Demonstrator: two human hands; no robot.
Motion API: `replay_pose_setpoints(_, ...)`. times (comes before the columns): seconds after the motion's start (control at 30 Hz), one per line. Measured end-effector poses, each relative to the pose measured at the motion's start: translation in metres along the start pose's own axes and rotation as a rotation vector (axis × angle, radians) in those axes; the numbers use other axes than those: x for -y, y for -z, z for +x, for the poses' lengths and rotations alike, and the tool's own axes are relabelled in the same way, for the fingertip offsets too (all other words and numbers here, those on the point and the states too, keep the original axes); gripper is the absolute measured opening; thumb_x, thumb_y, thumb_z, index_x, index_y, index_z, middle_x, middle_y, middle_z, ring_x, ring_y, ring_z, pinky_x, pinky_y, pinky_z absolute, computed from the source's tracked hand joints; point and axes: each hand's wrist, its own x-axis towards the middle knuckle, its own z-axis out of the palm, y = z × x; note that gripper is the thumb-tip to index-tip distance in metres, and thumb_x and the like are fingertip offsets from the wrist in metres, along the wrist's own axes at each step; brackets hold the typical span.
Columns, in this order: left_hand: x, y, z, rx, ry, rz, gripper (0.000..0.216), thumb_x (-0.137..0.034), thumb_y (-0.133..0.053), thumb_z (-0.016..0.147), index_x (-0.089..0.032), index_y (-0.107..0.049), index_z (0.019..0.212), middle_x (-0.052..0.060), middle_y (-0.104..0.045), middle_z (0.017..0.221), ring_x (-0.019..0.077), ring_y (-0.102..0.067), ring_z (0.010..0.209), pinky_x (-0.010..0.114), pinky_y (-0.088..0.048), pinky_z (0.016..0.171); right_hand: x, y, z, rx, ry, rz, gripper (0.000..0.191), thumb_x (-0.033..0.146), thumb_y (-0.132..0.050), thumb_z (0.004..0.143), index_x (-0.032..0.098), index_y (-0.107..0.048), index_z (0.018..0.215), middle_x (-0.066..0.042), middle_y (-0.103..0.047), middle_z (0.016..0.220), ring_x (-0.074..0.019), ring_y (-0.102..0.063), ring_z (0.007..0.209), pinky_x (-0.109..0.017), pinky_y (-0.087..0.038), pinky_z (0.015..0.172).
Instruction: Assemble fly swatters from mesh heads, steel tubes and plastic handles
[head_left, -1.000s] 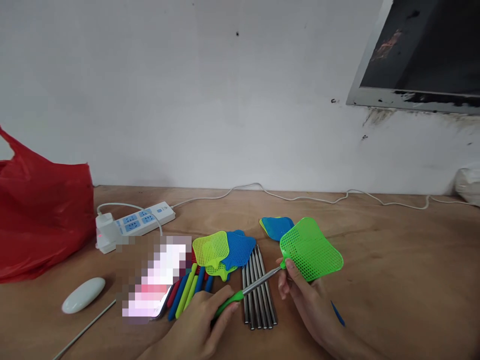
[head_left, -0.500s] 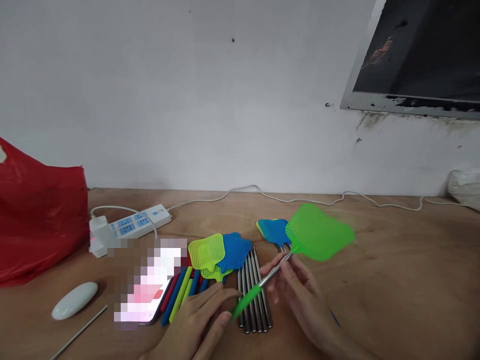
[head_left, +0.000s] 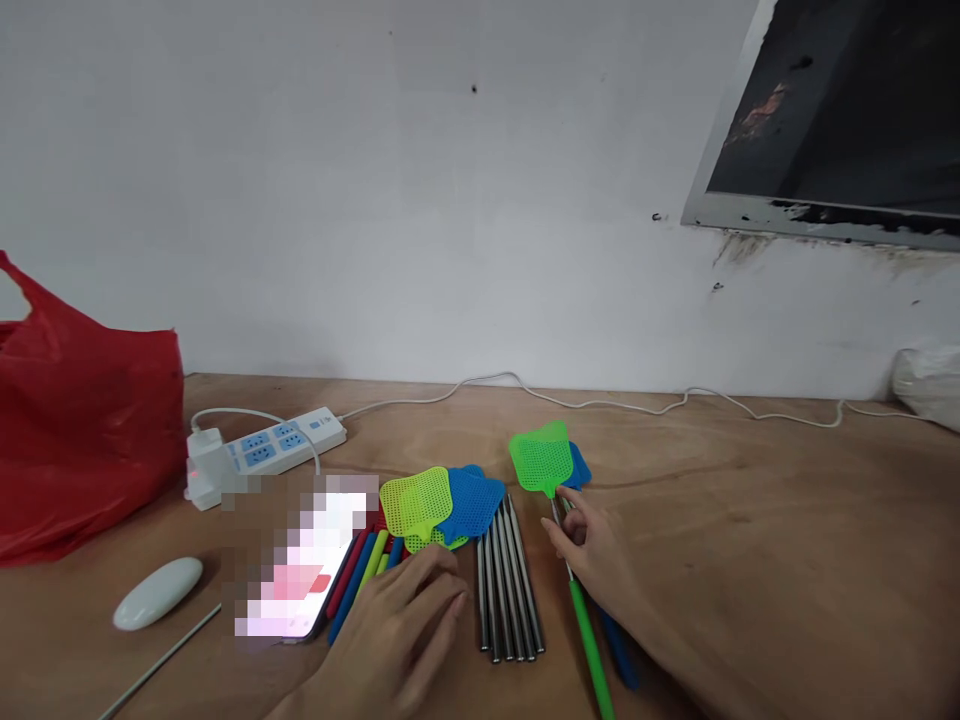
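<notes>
A green fly swatter (head_left: 541,460) lies on the wooden table (head_left: 787,520), its head on top of a blue one (head_left: 579,466), its green handle (head_left: 591,650) pointing toward me. My right hand (head_left: 596,555) rests beside its metal shaft, thumb and fingers pinching the shaft loosely. My left hand (head_left: 401,625) lies flat with fingers spread over coloured handles (head_left: 358,570), next to a row of steel rods (head_left: 506,590). Loose yellow-green and blue swatter heads (head_left: 442,500) lie just beyond the left hand.
A phone with a lit screen (head_left: 300,570) lies left of the handles. A white power strip (head_left: 266,450) and its cable, a white oval object (head_left: 157,592), a thin metal rod (head_left: 157,665) and a red plastic bag (head_left: 82,440) are at the left. A white wall stands behind.
The green swatter was held in the air by both hands. The left hand let go of the handle, and the right hand laid the swatter down on the blue one.
</notes>
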Motion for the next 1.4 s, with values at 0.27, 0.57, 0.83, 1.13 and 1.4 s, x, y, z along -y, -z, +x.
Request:
replay_pose_setpoints(0.27,0.027,-0.017,-0.001,-0.247,0.081,0.579,0.047,-0.038,-0.045,0.1,-0.009,-0.051,0.136,0.023,-0.058,0.135,0.0397,-0.053,0.125,0.056,-0.045,0.098,-0.003,0.005,0.001,-0.045,0.043,-0.324,0.049,0.027,-0.058,0.08,0.016,-0.06,0.128,0.002,-0.057,0.057,-0.0217,-0.054,0.054,-0.031,-0.03,0.055)
replay_pose_setpoints(0.57,0.034,-0.025,-0.007,-0.202,0.073,0.675,0.055,-0.048,-0.041,0.101,-0.004,-0.055,0.131,0.022,-0.066,0.128,0.0354,-0.062,0.115,0.048,-0.047,0.095,-0.002,0.007,0.0,0.002,0.091,-0.6,0.061,0.021,-0.055,0.082,0.016,-0.042,0.141,-0.002,-0.062,0.072,-0.0242,-0.06,0.063,-0.032,-0.036,0.058)
replay_pose_setpoints(0.83,0.022,-0.005,0.004,-0.152,0.176,0.61,0.035,-0.036,-0.041,0.099,-0.013,-0.063,0.114,0.017,-0.07,0.109,0.0357,-0.065,0.1,0.05,-0.049,0.082,0.026,0.014,-0.006,0.131,0.391,-0.431,0.021,0.017,-0.054,0.086,0.021,-0.06,0.106,-0.002,-0.058,0.078,-0.0229,-0.057,0.076,-0.036,-0.04,0.074)
replay_pose_setpoints(1.13,0.018,-0.002,0.005,0.081,0.269,0.554,0.02,-0.022,-0.045,0.096,-0.017,-0.064,0.096,0.011,-0.073,0.085,0.0308,-0.07,0.082,0.041,-0.054,0.07,0.041,0.011,-0.02,0.422,0.381,-0.409,0.03,0.013,-0.06,0.077,0.023,-0.058,0.105,-0.001,-0.061,0.083,-0.0258,-0.054,0.086,-0.042,-0.036,0.085)
replay_pose_setpoints(1.4,0.013,-0.004,0.006,0.205,0.331,0.471,0.016,-0.016,-0.049,0.091,-0.017,-0.065,0.094,0.012,-0.072,0.089,0.031,-0.069,0.085,0.042,-0.054,0.072,0.032,0.006,-0.022,0.294,0.338,-0.481,0.036,0.013,-0.058,0.075,0.023,-0.057,0.11,-0.004,-0.064,0.089,-0.0266,-0.058,0.088,-0.042,-0.035,0.085)
